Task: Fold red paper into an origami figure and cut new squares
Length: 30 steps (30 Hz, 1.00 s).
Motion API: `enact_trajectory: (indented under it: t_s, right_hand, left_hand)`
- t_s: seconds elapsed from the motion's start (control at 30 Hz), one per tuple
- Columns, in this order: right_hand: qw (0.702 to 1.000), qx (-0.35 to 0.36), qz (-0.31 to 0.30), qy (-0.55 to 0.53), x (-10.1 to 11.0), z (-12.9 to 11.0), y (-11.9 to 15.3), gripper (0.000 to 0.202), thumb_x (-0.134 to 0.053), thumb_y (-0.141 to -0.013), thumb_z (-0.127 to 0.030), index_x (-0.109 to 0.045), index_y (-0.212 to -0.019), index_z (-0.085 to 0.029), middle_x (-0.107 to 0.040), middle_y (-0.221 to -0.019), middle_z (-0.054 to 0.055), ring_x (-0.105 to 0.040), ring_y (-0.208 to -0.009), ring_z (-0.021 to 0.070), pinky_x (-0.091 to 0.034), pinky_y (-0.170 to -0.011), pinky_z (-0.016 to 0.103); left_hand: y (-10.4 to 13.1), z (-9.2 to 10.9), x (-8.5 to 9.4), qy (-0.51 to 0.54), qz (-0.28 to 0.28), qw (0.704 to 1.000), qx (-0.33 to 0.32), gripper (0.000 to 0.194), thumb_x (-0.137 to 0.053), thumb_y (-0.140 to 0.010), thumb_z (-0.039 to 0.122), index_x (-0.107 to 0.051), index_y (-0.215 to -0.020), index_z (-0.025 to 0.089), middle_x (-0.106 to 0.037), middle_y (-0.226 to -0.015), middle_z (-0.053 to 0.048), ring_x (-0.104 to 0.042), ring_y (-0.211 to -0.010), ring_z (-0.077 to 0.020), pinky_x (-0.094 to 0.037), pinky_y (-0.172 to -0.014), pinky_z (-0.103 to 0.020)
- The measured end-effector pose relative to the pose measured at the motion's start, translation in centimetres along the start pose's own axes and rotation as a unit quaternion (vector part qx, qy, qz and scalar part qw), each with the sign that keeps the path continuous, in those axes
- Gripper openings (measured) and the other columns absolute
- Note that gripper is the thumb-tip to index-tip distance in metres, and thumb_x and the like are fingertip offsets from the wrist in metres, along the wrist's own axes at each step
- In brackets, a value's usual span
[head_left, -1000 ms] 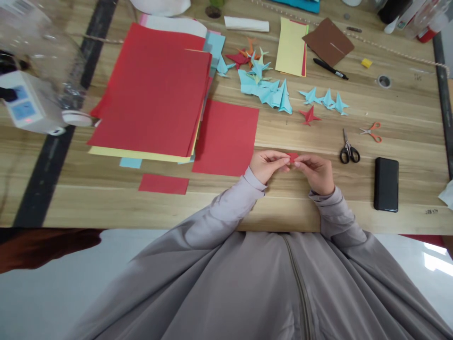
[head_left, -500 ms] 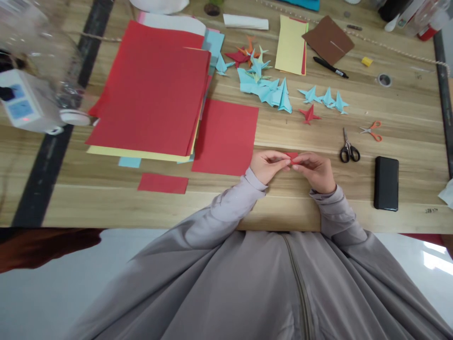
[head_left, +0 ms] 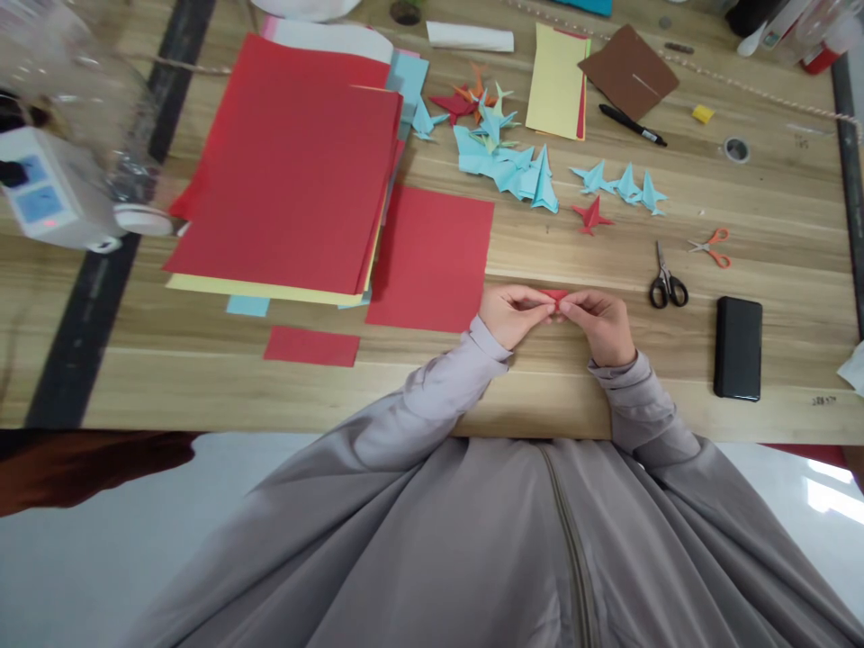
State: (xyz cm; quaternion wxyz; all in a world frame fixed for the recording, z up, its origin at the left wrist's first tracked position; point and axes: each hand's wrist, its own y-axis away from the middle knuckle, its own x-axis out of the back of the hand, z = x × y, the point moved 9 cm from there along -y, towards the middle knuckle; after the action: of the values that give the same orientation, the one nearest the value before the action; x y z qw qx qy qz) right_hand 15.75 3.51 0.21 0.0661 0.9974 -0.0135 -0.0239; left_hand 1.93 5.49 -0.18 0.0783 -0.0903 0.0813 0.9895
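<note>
Between my two hands is a small folded piece of red paper (head_left: pixel 554 294), mostly covered by the fingers. My left hand (head_left: pixel 509 313) pinches its left side, and my right hand (head_left: pixel 600 324) pinches its right side, the fingertips nearly meeting. Left of my left hand lies a large red paper sheet (head_left: pixel 432 261). Beyond the hands sit a red folded paper crane (head_left: pixel 592 216) and a row of light-blue paper cranes (head_left: pixel 626 185). A bunched group of light-blue folded papers (head_left: pixel 509 171) lies farther back, beside cranes in several colours.
A tall stack of red sheets (head_left: pixel 290 180) fills the left, with a red strip (head_left: pixel 311 346) in front. On the right are black-handled scissors (head_left: pixel 665 281), orange-handled scissors (head_left: pixel 714 247) and a black box-shaped device (head_left: pixel 738 348). A pen (head_left: pixel 633 124) and brown paper (head_left: pixel 629 74) lie at the back.
My right fingertips have shifted slightly left, closer to the left ones on the red paper. Less of the paper shows now. Everything on the table stays in place.
</note>
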Motion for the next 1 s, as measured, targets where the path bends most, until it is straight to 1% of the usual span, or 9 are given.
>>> enact_trajectory:
  t_s: [0.17, 0.3, 0.4, 0.53, 0.73, 1.0]
  right_hand:
    - [1.0, -0.002, 0.011, -0.009, 0.01, -0.12, -0.02, 0.016, -0.078, -0.066, -0.032, -0.072, -0.069, -0.017, -0.07, -0.061, 0.0, -0.062, -0.054, 0.0113, -0.051, -0.055, 0.026]
    - [1.0, -0.012, 0.026, -0.01, 0.14, -0.03, -0.03, 0.017, -0.078, -0.065, -0.032, -0.071, -0.068, -0.017, -0.069, -0.059, 0.0, -0.061, -0.051, 0.0107, -0.05, -0.053, 0.024]
    - [0.999, -0.023, 0.033, -0.01, 0.23, 0.12, -0.01, 0.021, -0.079, -0.063, -0.035, -0.071, -0.068, -0.016, -0.068, -0.057, 0.0, -0.061, -0.051, 0.0108, -0.05, -0.053, 0.025]
    - [0.999, -0.025, 0.029, -0.01, 0.16, 0.07, 0.06, 0.023, -0.079, -0.064, -0.037, -0.071, -0.068, -0.017, -0.068, -0.057, 0.0, -0.062, -0.051, 0.0114, -0.052, -0.054, 0.026]
    - [0.999, -0.018, 0.028, -0.017, 0.14, 0.04, 0.1, 0.021, -0.078, -0.065, -0.035, -0.07, -0.068, -0.017, -0.068, -0.056, -0.001, -0.062, -0.051, 0.011, -0.051, -0.053, 0.025]
    - [0.999, -0.024, 0.032, -0.027, 0.16, 0.13, -0.02, 0.021, -0.078, -0.064, -0.034, -0.067, -0.066, -0.017, -0.069, -0.058, -0.001, -0.06, -0.049, 0.0098, -0.051, -0.052, 0.024]
  left_hand:
    - [-0.13, -0.42, 0.15, -0.004, 0.0, 1.0, 0.004, 0.014, -0.079, -0.059, 0.024, -0.072, -0.065, 0.013, -0.07, -0.061, -0.006, -0.066, -0.053, -0.0151, -0.056, -0.057, -0.029]
    - [-0.08, -0.35, -0.03, 0.002, -0.004, 1.0, 0.011, 0.017, -0.079, -0.058, 0.026, -0.072, -0.065, 0.014, -0.071, -0.062, -0.004, -0.066, -0.053, -0.0145, -0.056, -0.057, -0.028]
    - [-0.05, -0.3, -0.26, 0.005, -0.011, 1.0, 0.017, 0.02, -0.081, -0.056, 0.029, -0.071, -0.065, 0.014, -0.07, -0.06, -0.003, -0.066, -0.054, -0.0144, -0.057, -0.058, -0.028]
    - [-0.13, -0.51, -0.2, 0.011, -0.009, 0.999, 0.029, 0.021, -0.08, -0.056, 0.03, -0.07, -0.065, 0.013, -0.07, -0.06, -0.004, -0.065, -0.051, -0.0134, -0.056, -0.056, -0.027]
    - [-0.16, -0.79, -0.28, 0.029, -0.016, 0.998, 0.044, 0.024, -0.081, -0.055, 0.032, -0.069, -0.064, 0.013, -0.07, -0.059, -0.003, -0.065, -0.05, -0.0134, -0.055, -0.055, -0.027]
    - [-0.16, -0.62, -0.3, 0.031, -0.016, 0.999, 0.031, 0.023, -0.081, -0.055, 0.029, -0.068, -0.063, 0.013, -0.069, -0.058, -0.003, -0.064, -0.049, -0.0133, -0.055, -0.053, -0.025]
